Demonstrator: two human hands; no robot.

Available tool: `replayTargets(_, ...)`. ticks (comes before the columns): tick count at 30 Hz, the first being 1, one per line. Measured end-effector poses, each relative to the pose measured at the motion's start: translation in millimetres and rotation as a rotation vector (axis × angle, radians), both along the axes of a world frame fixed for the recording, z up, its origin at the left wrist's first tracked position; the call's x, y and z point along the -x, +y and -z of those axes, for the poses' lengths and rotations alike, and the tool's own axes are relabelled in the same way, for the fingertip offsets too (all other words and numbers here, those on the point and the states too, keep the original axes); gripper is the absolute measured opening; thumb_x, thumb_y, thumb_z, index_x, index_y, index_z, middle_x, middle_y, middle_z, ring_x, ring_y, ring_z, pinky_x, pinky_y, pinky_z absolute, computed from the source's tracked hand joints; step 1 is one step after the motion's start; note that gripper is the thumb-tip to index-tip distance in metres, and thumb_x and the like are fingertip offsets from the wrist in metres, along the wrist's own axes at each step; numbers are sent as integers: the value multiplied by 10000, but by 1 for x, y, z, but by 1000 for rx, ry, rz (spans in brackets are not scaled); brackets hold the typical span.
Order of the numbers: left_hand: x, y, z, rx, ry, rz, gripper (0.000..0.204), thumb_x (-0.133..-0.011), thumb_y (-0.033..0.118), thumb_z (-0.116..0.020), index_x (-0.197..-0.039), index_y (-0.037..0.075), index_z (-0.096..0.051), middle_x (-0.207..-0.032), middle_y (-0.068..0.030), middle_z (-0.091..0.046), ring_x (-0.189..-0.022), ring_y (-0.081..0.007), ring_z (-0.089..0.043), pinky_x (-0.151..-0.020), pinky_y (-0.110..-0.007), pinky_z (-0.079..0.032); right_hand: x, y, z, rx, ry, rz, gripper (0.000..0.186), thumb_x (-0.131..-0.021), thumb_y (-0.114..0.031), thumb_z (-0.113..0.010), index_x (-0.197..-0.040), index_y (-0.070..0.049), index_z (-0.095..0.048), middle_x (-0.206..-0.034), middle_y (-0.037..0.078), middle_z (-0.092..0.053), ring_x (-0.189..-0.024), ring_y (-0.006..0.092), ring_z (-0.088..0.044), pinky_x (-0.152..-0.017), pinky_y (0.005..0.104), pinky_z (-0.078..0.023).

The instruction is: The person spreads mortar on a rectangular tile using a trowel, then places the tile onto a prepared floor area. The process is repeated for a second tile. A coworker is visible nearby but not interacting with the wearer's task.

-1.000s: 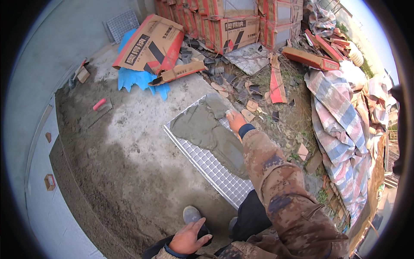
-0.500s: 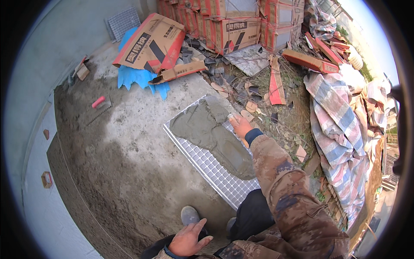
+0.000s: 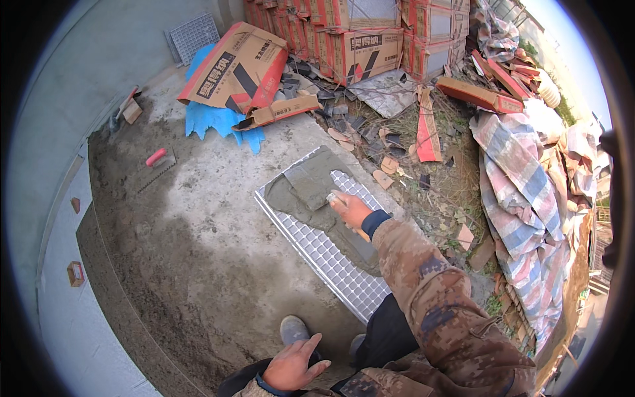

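Note:
My right hand [image 3: 350, 209] is closed around the handle of a trowel [image 3: 362, 234], over a patch of wet grey mortar [image 3: 286, 194]. The trowel's blade is hard to tell from the mortar. The mortar lies spread on the gridded underside of a tile [image 3: 311, 250], flat on the ground in front of me. Bare grid shows along the tile's left and near parts, and a small patch at the far right. My left hand [image 3: 291, 365] rests near my left knee, fingers apart, with nothing in it.
A red-handled notched trowel [image 3: 157, 157] lies on the mortar-stained ground at left. A torn carton [image 3: 235, 66] on blue sheeting and stacked tile boxes [image 3: 367, 56] stand at the back. Broken scraps and a striped tarp [image 3: 519, 178] are at right. A string [image 3: 109, 264] runs along the left.
My right hand has moved left and slightly nearer with the trowel. The mortar at the far right has been drawn away, baring some grid. My left hand has stayed about in place.

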State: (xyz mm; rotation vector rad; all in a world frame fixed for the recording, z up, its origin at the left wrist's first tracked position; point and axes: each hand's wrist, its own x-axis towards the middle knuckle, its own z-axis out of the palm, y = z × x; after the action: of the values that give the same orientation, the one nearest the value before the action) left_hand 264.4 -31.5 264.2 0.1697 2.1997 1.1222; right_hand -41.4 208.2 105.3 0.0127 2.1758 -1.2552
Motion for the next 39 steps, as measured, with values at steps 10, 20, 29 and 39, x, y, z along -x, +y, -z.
replayTargets(10,-1,-2,13,33,57,86,666,-895,417,-674,-1390,20,-475,-1112,-201,-619,-1049,-383,-600,-884,-439,-508,-18,-38,18,95,310,-237,547,-980,-299,-558,-1399,38,-459,-1303,259,-591,-1217,365,-571,-1019,371,-440)
replayTargets(20,-1,-5,18,11,30,89,690,-911,432,-662,-1409,5,-447,-1198,-244,-596,-1109,-427,-575,-924,-444,-487,-30,-45,-12,216,-108,-54,500,-989,-297,-546,-1405,-29,-483,-894,119,-670,-713,204,-630,-658,349,-512)
replayTargets(29,0,-3,15,7,-14,71,699,-913,441,-656,-1420,12,-439,-1242,-244,-584,-1149,-424,-561,-949,-444,-478,-34,-71,-3,146,25,-133,537,-998,-329,-539,-1457,-69,-443,-769,34,-577,-594,108,-529,-517,303,-453)
replayTargets(39,-1,1,9,37,43,84,680,-901,403,-671,-1405,2,-455,-1149,-207,-610,-1082,-387,-588,-918,-440,-494,-16,-17,11,-348,368,-174,522,-982,-306,-539,-1429,-49,-457,-1147,272,-650,-1042,445,-624,-909,462,-493)
